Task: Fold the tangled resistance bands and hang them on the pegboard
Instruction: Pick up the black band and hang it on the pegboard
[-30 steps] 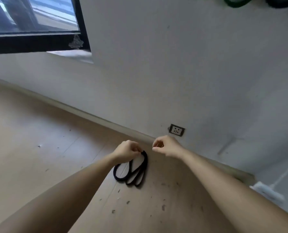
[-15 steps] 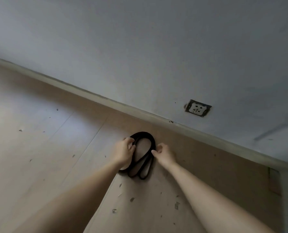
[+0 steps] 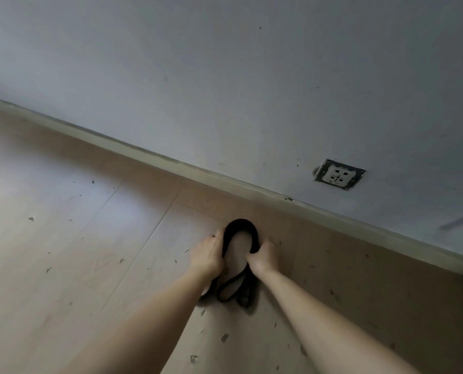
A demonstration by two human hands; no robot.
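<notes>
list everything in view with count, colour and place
wall: one, grey-white, upper half
floor: one, light wood, lower half
baseboard: one, pale, where wall meets floor
socket: one, white, low on the wall at right
flecks: many, dark, scattered on the floor
resistance band: one, black, looped on the floor near the baseboard
left hand: one, holds the band's left side
right hand: one, pinches the band's right side

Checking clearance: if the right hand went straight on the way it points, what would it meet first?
The right hand grips the black band, whose far loop lies just ahead; past that, bare floor, then probably the baseboard. Depth is unclear.
</notes>
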